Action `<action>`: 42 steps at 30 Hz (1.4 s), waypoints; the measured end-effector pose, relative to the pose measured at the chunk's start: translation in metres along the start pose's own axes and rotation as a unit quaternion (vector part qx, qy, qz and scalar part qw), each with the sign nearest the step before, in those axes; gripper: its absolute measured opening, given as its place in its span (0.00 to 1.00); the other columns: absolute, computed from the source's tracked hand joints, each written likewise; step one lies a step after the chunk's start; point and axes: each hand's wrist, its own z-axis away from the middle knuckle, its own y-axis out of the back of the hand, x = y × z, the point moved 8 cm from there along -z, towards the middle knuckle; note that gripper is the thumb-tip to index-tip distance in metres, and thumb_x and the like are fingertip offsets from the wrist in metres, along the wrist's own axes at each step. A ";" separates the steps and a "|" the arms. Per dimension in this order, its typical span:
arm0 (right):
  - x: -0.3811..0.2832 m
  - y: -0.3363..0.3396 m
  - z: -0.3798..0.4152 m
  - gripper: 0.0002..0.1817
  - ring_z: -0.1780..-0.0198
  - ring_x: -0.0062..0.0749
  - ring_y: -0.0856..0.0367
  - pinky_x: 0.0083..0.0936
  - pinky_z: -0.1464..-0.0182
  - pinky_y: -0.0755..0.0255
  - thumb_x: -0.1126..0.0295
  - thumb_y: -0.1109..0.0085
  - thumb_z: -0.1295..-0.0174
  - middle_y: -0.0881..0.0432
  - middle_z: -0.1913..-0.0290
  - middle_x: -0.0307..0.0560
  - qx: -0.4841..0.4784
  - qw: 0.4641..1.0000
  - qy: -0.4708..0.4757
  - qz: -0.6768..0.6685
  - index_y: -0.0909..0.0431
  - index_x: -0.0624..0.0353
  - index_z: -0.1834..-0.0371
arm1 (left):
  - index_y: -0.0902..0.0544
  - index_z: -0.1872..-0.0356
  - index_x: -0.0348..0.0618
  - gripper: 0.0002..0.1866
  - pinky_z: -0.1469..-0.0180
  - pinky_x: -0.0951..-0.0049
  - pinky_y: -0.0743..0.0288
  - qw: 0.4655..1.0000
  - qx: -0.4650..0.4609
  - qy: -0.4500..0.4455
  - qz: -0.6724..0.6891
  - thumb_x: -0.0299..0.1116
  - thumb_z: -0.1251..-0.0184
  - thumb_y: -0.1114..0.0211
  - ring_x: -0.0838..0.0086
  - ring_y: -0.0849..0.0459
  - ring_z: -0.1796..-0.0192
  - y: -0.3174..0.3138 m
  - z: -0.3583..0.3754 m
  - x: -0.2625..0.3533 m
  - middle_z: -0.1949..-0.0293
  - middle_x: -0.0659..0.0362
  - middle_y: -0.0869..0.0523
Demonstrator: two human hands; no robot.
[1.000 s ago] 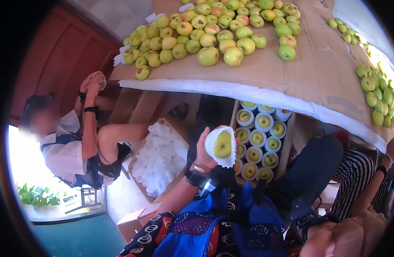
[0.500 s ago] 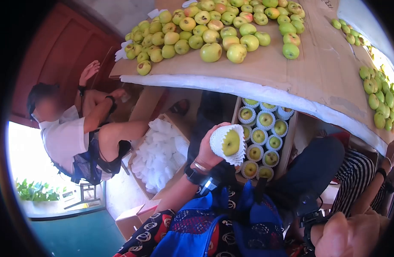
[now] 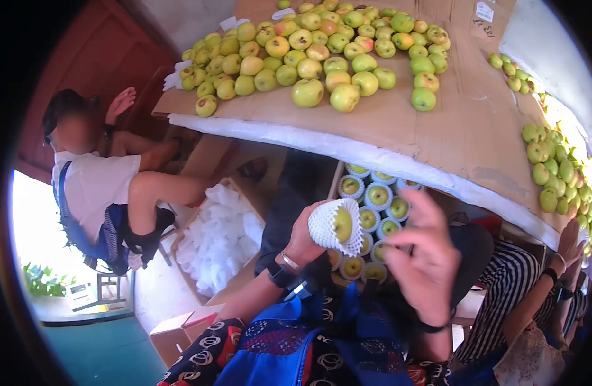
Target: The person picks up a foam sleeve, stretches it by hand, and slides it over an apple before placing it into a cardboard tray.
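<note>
My left hand (image 3: 303,237) is closed round a green apple (image 3: 343,225) wrapped in a white foam net sleeve (image 3: 330,222). The apple's top faces out of the sleeve's zigzag edge. Just to the right is my right hand (image 3: 428,257), slightly blurred, its thumb and forefinger apart and nothing seen between them. Below and behind both hands is a box (image 3: 336,186) of apples in foam sleeves, set in rows. My right hand hides part of that box.
Loose green apples (image 3: 309,93) are heaped on a cardboard-covered table (image 3: 463,132), with more piles (image 3: 553,167) at the right. A carton of white foam sleeves (image 3: 218,241) stands left. One person (image 3: 96,183) sits at the left; another's striped trousers (image 3: 501,289) show at right.
My right hand has come up from the lower right to beside the sleeved apple. My left hand still holds that apple, now turned slightly. The view has shifted a little.
</note>
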 end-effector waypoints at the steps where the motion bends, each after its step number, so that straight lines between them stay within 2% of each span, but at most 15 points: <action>1: 0.022 -0.017 0.004 0.07 0.37 0.49 0.34 0.33 0.38 0.42 0.76 0.36 0.53 0.35 0.38 0.59 -0.014 0.999 -0.022 0.040 0.19 0.57 0.68 | 0.29 0.45 0.36 0.23 0.43 0.61 0.29 1.000 0.011 -0.014 -0.001 0.41 0.31 0.60 0.61 0.23 0.46 -0.001 -0.001 0.000 0.47 0.49 0.23; 2: 0.039 -0.030 0.010 0.10 0.36 0.53 0.38 0.37 0.36 0.45 0.75 0.37 0.53 0.36 0.38 0.59 -0.026 0.995 0.005 0.094 0.19 0.55 0.65 | 0.29 0.45 0.35 0.20 0.43 0.64 0.29 0.999 0.024 -0.030 -0.002 0.36 0.30 0.60 0.66 0.21 0.47 -0.002 -0.001 0.000 0.49 0.50 0.22; 6: 0.082 -0.055 0.024 0.14 0.34 0.58 0.44 0.44 0.36 0.48 0.73 0.37 0.54 0.39 0.36 0.59 -0.040 0.976 -0.024 0.211 0.20 0.55 0.61 | 0.29 0.46 0.35 0.19 0.44 0.68 0.28 0.997 0.026 -0.028 -0.065 0.35 0.29 0.59 0.67 0.21 0.48 -0.011 0.004 0.003 0.51 0.51 0.21; 8: 0.092 -0.063 0.026 0.22 0.32 0.61 0.50 0.50 0.37 0.52 0.67 0.34 0.59 0.45 0.33 0.60 -0.087 0.969 -0.058 0.226 0.22 0.60 0.57 | 0.28 0.48 0.35 0.18 0.45 0.70 0.27 0.978 0.032 -0.066 -0.194 0.35 0.29 0.59 0.69 0.21 0.50 -0.005 0.007 0.007 0.52 0.52 0.20; 9: 0.093 -0.062 0.025 0.22 0.32 0.61 0.50 0.50 0.37 0.52 0.67 0.34 0.59 0.45 0.33 0.60 -0.087 0.968 -0.059 0.227 0.22 0.60 0.57 | 0.28 0.48 0.35 0.18 0.45 0.70 0.27 0.979 0.032 -0.065 -0.193 0.35 0.29 0.59 0.69 0.21 0.50 -0.005 0.006 0.007 0.52 0.52 0.20; 11: 0.104 -0.069 0.026 0.29 0.32 0.61 0.53 0.53 0.38 0.52 0.62 0.31 0.63 0.49 0.32 0.61 -0.160 0.930 -0.083 0.319 0.24 0.66 0.56 | 0.28 0.49 0.35 0.20 0.44 0.65 0.28 0.996 0.050 0.001 -0.079 0.39 0.28 0.59 0.65 0.21 0.49 -0.001 0.004 -0.004 0.51 0.51 0.20; 15: 0.112 -0.073 0.026 0.30 0.32 0.63 0.53 0.54 0.38 0.54 0.60 0.30 0.65 0.50 0.32 0.61 -0.143 0.922 -0.066 0.353 0.23 0.68 0.59 | 0.27 0.49 0.35 0.19 0.45 0.67 0.28 0.994 0.055 -0.004 -0.092 0.39 0.28 0.59 0.66 0.20 0.51 -0.003 0.004 -0.002 0.52 0.52 0.20; 20: 0.107 -0.071 0.023 0.25 0.32 0.64 0.54 0.54 0.38 0.54 0.61 0.30 0.65 0.52 0.31 0.60 -0.092 0.948 -0.010 0.306 0.21 0.68 0.64 | 0.28 0.49 0.34 0.20 0.45 0.69 0.27 0.990 0.068 -0.021 -0.122 0.40 0.28 0.60 0.68 0.20 0.51 -0.005 0.006 0.001 0.53 0.52 0.20; 29: 0.124 -0.069 0.026 0.26 0.31 0.64 0.54 0.52 0.36 0.54 0.65 0.30 0.68 0.51 0.31 0.61 -0.073 0.976 -0.052 0.200 0.23 0.71 0.63 | 0.28 0.48 0.33 0.21 0.44 0.67 0.28 0.994 0.023 -0.049 -0.097 0.41 0.28 0.60 0.67 0.20 0.50 -0.018 0.004 0.006 0.52 0.51 0.20; 32: 0.127 -0.079 0.026 0.27 0.32 0.64 0.53 0.52 0.36 0.54 0.67 0.31 0.68 0.49 0.32 0.62 -0.136 0.950 -0.080 0.269 0.23 0.70 0.61 | 0.28 0.48 0.34 0.23 0.44 0.65 0.29 0.989 0.067 -0.035 -0.124 0.43 0.28 0.60 0.66 0.21 0.49 -0.001 0.002 0.004 0.52 0.50 0.20; 36: 0.127 -0.072 0.023 0.28 0.32 0.61 0.50 0.49 0.35 0.53 0.68 0.31 0.67 0.45 0.33 0.62 -0.133 0.941 -0.080 0.300 0.24 0.67 0.57 | 0.28 0.47 0.35 0.24 0.44 0.65 0.29 0.994 0.059 -0.031 -0.084 0.46 0.28 0.61 0.65 0.21 0.49 -0.005 0.001 0.001 0.51 0.50 0.21; 38: 0.127 -0.058 0.020 0.28 0.34 0.53 0.42 0.42 0.36 0.46 0.69 0.32 0.65 0.40 0.35 0.61 -0.099 0.975 -0.092 0.175 0.25 0.64 0.54 | 0.28 0.49 0.36 0.20 0.47 0.70 0.27 0.997 0.064 -0.004 -0.054 0.41 0.28 0.58 0.70 0.21 0.51 -0.012 0.005 0.003 0.52 0.53 0.21; 39: 0.127 -0.058 0.020 0.28 0.34 0.53 0.42 0.42 0.36 0.46 0.69 0.32 0.65 0.40 0.35 0.61 -0.099 0.975 -0.091 0.174 0.25 0.64 0.54 | 0.28 0.49 0.36 0.20 0.47 0.70 0.27 0.996 0.064 -0.006 -0.054 0.41 0.28 0.58 0.70 0.21 0.51 -0.008 0.005 0.004 0.52 0.53 0.21; 41: 0.133 -0.054 0.024 0.28 0.36 0.45 0.35 0.34 0.37 0.41 0.71 0.33 0.61 0.35 0.37 0.58 -0.059 0.990 -0.124 0.018 0.26 0.62 0.51 | 0.28 0.50 0.37 0.17 0.48 0.70 0.27 0.992 0.058 -0.036 -0.102 0.40 0.30 0.53 0.71 0.20 0.52 -0.002 0.005 0.006 0.54 0.55 0.20; 42: 0.136 -0.053 0.027 0.28 0.36 0.45 0.35 0.34 0.37 0.41 0.71 0.33 0.61 0.35 0.37 0.58 -0.058 0.990 -0.127 0.019 0.26 0.62 0.51 | 0.28 0.50 0.37 0.17 0.48 0.70 0.27 0.993 0.058 -0.033 -0.101 0.40 0.30 0.53 0.71 0.20 0.52 -0.001 0.005 0.003 0.54 0.55 0.20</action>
